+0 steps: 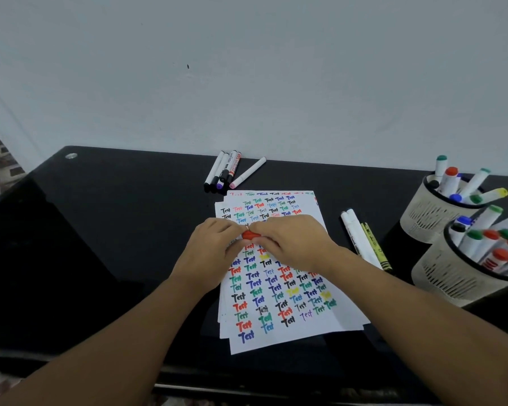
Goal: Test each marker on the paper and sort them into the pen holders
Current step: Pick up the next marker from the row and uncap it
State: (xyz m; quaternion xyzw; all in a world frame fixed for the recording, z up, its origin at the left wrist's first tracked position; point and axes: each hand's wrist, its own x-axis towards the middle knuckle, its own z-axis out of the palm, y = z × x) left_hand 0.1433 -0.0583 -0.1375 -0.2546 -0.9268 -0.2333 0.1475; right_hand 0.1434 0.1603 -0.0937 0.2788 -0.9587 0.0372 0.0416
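Observation:
A stack of white paper [279, 323] covered with coloured "Test" words lies on the black desk [115, 230]. Above its middle my left hand [208, 250] and my right hand [294, 244] meet around a red marker [250, 235], of which only a red end shows between the fingers. Both hands pinch it; the rest of the marker is hidden. Two beige mesh pen holders stand at the right: the far holder [425, 218] and the near holder [452, 276], each packed with several markers.
Several markers [223, 171] lie at the desk's back edge by the wall, with a single white one [248, 172] beside them. Three more markers [364, 238] lie between the paper and the holders. A grey wall rises behind the desk.

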